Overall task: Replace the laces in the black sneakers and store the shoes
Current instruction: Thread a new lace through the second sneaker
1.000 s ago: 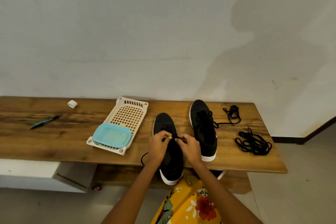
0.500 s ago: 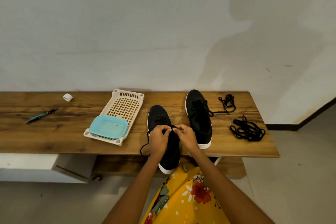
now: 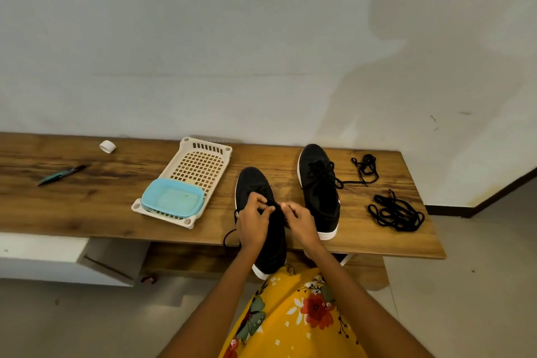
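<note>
Your left hand (image 3: 253, 219) and right hand (image 3: 300, 222) both work over the near sneaker (image 3: 261, 212). The fingers (image 3: 260, 201) of the left hand are curled and pinch the black lace (image 3: 229, 237) at the shoe's throat; the fingers (image 3: 287, 208) of the right hand are curled and pinch the same lace from the other side. One end of that lace loops off the desk (image 3: 72, 197) edge beside your left wrist.

The near sneaker's long axis runs away from you: toe toward the wall, heel overhanging the front edge of the desk. The far sneaker (image 3: 318, 192) lies parallel to it, just to the right, toe also toward the wall, with its whole sole on the desk.

Count two sneakers, both black fabric with white rubber soles. Count two loose lace bundles on the right end of the desk: a small tangle (image 3: 365, 167) near the wall, trailing toward the far sneaker, and a larger coiled heap (image 3: 395, 213) nearer you.

Left of the shoes lies one cream plastic tray (image 3: 200, 163) with a square grid floor, holding one light-blue rounded rectangular lid (image 3: 173, 199). Farther left lie one pen (image 3: 62, 174) and one white cap (image 3: 107, 146). The desk surface is wood grain.
</note>
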